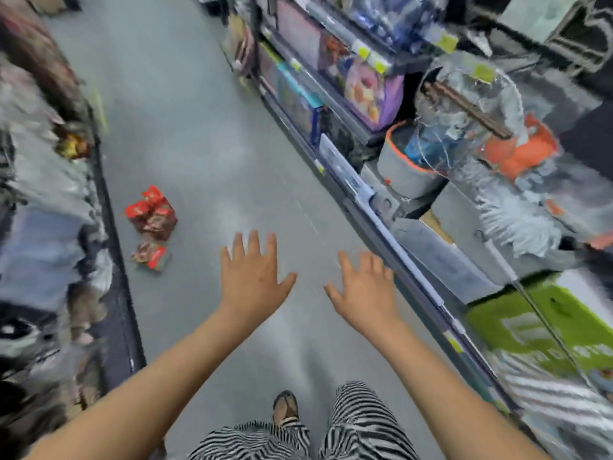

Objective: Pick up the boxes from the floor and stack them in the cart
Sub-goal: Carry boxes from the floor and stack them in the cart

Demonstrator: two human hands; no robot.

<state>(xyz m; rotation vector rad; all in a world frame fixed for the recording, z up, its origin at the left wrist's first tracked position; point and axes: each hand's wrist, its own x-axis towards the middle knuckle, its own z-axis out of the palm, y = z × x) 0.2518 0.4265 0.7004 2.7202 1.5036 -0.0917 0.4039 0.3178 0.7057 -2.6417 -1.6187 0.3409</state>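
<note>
Both hands, left hand and right hand, spread empty; the red cardboard boxes on the grey floor left of them warrant a two-handed, squared grasp.

A grey aisle floor runs between blurred shelving, with a grey orange-rimmed bucket, an orange mop head, a purple picture box and a green box on the right-hand shelf, and zebra-striped trousers below.
</note>
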